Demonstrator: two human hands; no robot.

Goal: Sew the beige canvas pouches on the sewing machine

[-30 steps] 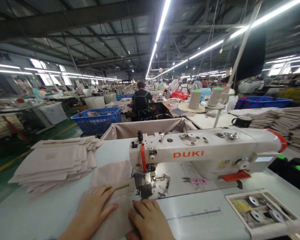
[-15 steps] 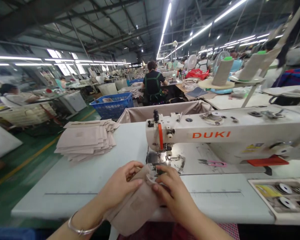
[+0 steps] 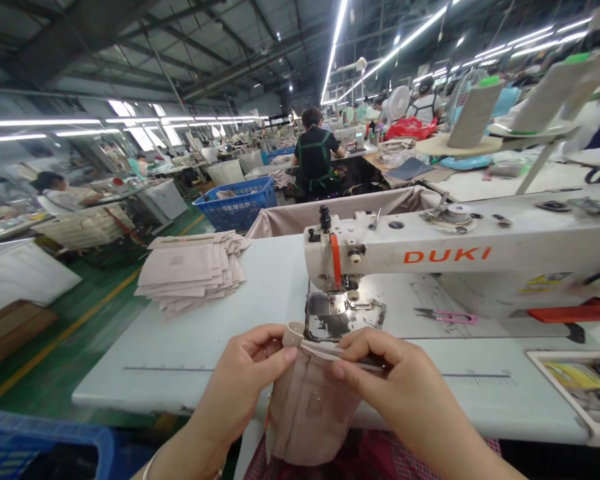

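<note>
Between my two hands hangs a beige fabric piece (image 3: 313,407), a sewn panel with a small square patch and a folded upper edge. My left hand (image 3: 253,373) pinches its top left corner, where a small loop of cloth curls up. With thumb and fingers, my right hand (image 3: 385,373) grips the top edge farther right. The piece droops over the table's front edge toward my lap. Just beyond my hands is the needle area of a white DUKI sewing machine (image 3: 450,247); the cloth is apart from the presser foot.
A stack of beige fabric pieces (image 3: 193,270) lies on the table's left. Pink-handled thread snips (image 3: 447,316) rest on the machine bed. At right is a bobbin tray (image 3: 563,393). Blue baskets (image 3: 245,203) stand beyond and at lower left. A co-worker (image 3: 314,157) sits ahead.
My hands have spread apart along the top edge, and the fabric now hangs more upright with its edge opened to view. The whole view has shifted left.
</note>
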